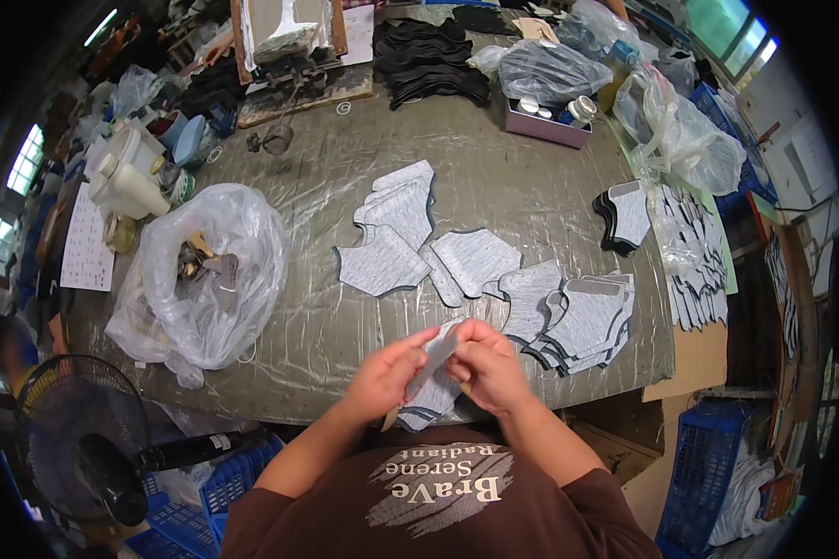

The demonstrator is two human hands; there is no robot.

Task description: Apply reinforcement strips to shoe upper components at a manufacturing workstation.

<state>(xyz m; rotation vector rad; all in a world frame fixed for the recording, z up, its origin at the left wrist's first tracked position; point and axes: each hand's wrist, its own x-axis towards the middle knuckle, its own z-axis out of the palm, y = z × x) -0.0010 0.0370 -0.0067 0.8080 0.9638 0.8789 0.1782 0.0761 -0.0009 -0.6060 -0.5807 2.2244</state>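
Note:
Near the table's front edge, my left hand [389, 374] and my right hand [490, 369] are closed on a grey heathered fabric piece [435, 358], their fingertips close together at its upper end. Below it, a similar grey piece with a dark edge [429, 401] lies between my wrists. Just beyond my hands are loose cut pieces: an overlapping group [387, 256] at the left, a single wide piece [478, 259] in the middle, and a fanned stack [587, 317] at the right. My fingers partly hide the held piece.
A clear plastic bag with scraps [270, 279] stands left, near a black fan [79, 447]. Farther back are white bottles [132, 184], black stacked pieces [429, 61] and a purple box [548, 129]. A small grey stack [627, 216] sits at the right edge, above blue crates [704, 466].

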